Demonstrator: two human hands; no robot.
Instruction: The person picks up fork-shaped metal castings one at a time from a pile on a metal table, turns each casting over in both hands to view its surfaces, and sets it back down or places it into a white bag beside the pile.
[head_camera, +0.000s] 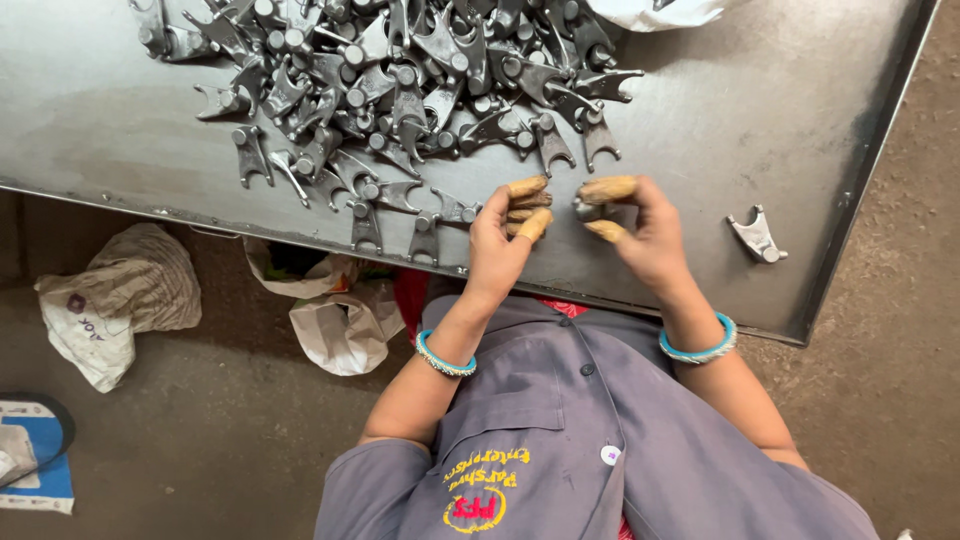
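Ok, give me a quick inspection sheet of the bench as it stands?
Surface: grey metal table, worn, raised rim.
Job's things: small metal part between the hands; pile of forked metal parts behind; lone part set apart at right.
Clutter: white bag at far edge.
Grippers: right hand pinches the small part; left hand curled beside it, grip unclear; capped fingertips.
Cables: nothing seen.
Surroundings: bare floor, crumpled bags beneath the table.

Dull grey forked metal castings (400, 90) lie on a smooth, matt grey sheet-metal tray (760, 110); crumpled white plastic bags (340, 325) rest on rough concrete floor (220, 430).
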